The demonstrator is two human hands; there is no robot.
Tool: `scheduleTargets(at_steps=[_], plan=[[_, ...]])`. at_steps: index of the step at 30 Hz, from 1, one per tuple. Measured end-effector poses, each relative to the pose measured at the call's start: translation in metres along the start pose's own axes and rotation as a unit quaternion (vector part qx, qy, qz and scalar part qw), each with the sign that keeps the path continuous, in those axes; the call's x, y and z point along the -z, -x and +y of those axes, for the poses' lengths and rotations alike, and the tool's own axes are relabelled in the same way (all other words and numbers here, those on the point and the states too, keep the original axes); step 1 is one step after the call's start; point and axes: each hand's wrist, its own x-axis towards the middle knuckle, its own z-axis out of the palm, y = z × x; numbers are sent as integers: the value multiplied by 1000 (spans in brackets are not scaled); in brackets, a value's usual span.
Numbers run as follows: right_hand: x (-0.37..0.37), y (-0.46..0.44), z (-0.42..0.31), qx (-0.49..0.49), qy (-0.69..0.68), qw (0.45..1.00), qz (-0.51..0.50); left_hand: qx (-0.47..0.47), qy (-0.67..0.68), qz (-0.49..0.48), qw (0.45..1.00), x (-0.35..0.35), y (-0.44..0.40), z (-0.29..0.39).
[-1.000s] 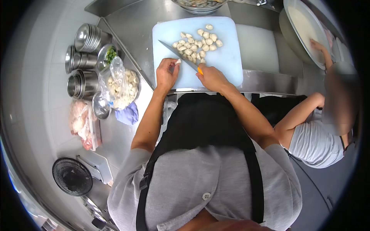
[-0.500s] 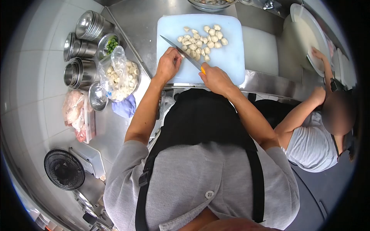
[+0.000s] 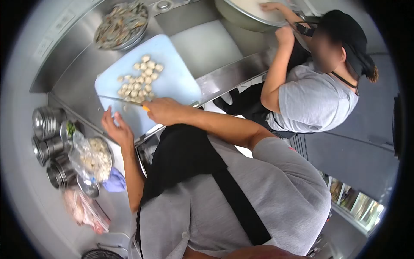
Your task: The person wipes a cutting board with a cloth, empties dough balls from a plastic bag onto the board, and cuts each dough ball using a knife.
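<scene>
Round pale balls point(image 3: 141, 80), some looking cut, lie in a cluster on a light blue cutting board point(image 3: 177, 69). My right hand point(image 3: 161, 111) grips the orange handle of a knife point(image 3: 123, 100), whose blade points left across the board, just below the balls. Fingers apart and holding nothing, my left hand point(image 3: 117, 128) is at the board's lower left edge, below the blade. A small pale piece lies on the board beneath the blade.
A bowl of shrimp point(image 3: 122, 26) stands behind the board. At left are a plastic bag of pale balls point(image 3: 95, 159), stacked metal cups point(image 3: 48, 122), a blue cloth point(image 3: 114, 180) and bagged meat point(image 3: 82, 209). A co-worker point(image 3: 312, 99) at right reaches into a large basin point(image 3: 246, 17).
The view has swung toward the right, showing more of the co-worker. My left hand has drawn away from the blade and opened; my right hand keeps the knife.
</scene>
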Motion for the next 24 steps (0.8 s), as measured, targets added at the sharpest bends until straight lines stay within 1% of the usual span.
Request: scheduleTargets(at_steps=[1, 3, 6, 8, 10, 14, 17, 18, 20, 21, 22, 23, 24], plan=[[12, 9, -8, -5, 4, 1000, 15, -63, -15, -53, 996, 4, -6, 15], [29, 21, -20, -1, 22, 999, 28, -182, -52, -151, 970, 20, -15, 49], [36, 25, -19, 21, 45, 998, 46, -187, -92, -263, 942, 9, -12, 38], [37, 35, -12, 19, 36, 997, 73, -156, -87, -261, 949, 4, -14, 23], [48, 50, -10, -4, 39, 998, 52, -123, -70, -247, 959, -1, -14, -1], [70, 90, -2, -67, 17, 997, 27, -66, -33, -261, 962, -14, -8, -42], [79, 123, 16, -29, -49, 997, 49, -109, -70, -253, 959, -19, -11, -23], [77, 131, 26, -13, -84, 993, 77, -99, -55, -241, 964, -21, -15, -19], [75, 151, 38, -64, -157, 982, 88, -81, -18, -225, 971, -35, -24, -8], [76, 160, 39, -110, -181, 973, 95, -108, -7, -219, 970, -49, -29, -10], [60, 169, 57, -77, -200, 967, 139, -128, 1, -225, 966, -58, -38, -14], [63, 179, 55, -156, -213, 958, 111, -148, 9, -231, 962, -66, -48, -16], [53, 189, 70, -191, -244, 945, 104, -162, 21, -252, 954, -68, -57, -11]])
